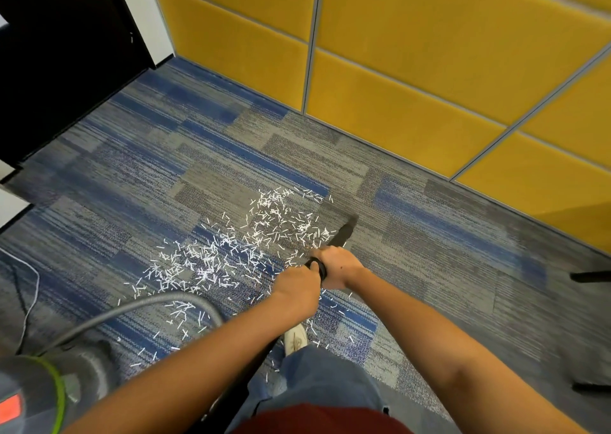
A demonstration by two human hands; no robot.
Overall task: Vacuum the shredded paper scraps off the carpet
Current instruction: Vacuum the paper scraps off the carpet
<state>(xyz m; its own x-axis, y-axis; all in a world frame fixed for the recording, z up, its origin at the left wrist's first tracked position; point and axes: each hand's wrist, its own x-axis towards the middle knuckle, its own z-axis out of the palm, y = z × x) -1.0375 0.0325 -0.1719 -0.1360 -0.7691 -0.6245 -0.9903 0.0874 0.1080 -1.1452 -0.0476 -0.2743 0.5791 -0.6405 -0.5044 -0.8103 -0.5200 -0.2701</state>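
Both of my hands are gripping the black wand [318, 267]. My left hand [296, 289] is wrapping the near end, fingers curled round it. My right hand [339, 265] is clamping just ahead, touching the left, fingers closed over the top. The nozzle [344, 235] is slanting down and away from me, its tip meeting the carpet [429, 235] at the right edge of the scraps [231, 251].

The scraps are lying in a loose white band, running from the far right by the nozzle to the near left. They are thinning out toward my shoe [296, 337] and around the grey hose [148, 304]. A few strays are sitting just right of the shoe.

The hose is arcing from behind my left arm, over the near-left end of the scraps, down to the vacuum [39, 394], which is standing at my near left, blurred. A thin cable [31, 288] is trailing on the carpet at the far left.

Edges: the yellow wall [429, 70] is closing off the far and right sides, well apart from the nozzle, with open carpet lying between. A dark door [56, 53] is bounding the far left. Two dark legs [591, 276] are poking in at the right edge; I cannot tell what they belong to. Open carpet is also stretching right of the nozzle and beyond the scraps.
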